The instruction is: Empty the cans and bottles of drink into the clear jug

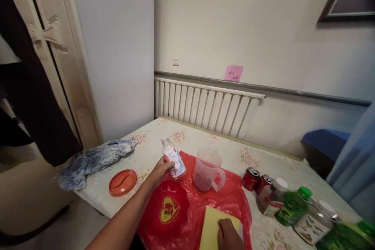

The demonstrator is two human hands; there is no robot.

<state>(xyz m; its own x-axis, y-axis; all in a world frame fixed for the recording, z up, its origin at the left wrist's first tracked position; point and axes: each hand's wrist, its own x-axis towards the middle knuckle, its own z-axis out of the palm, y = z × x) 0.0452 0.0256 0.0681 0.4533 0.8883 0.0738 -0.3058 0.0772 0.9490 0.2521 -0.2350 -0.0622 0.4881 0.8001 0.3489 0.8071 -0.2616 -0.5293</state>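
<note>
My left hand [164, 170] is wrapped round a clear plastic bottle [174, 159] with a white cap and a printed label, tilted slightly to the left above the red plastic sheet [195, 215]. My right hand [229, 235], its fingers curled, presses on a flat yellow cloth-like piece [211, 224] at the near edge of the table; its exact material is hard to tell. Between the hands lies a red scalloped plate [152, 213] with a yellow heart print. Just right of the bottle stands a translucent plastic jug [205, 170], its handle toward the right.
An orange-red lid [123, 182] and a crumpled blue-white cloth [96, 160] lie at left. Right of the sheet are two red cans [251, 179], several bottles [293, 206] and a blue bin [322, 142]. Behind the flowered tablecloth [231, 146] runs a radiator [202, 103].
</note>
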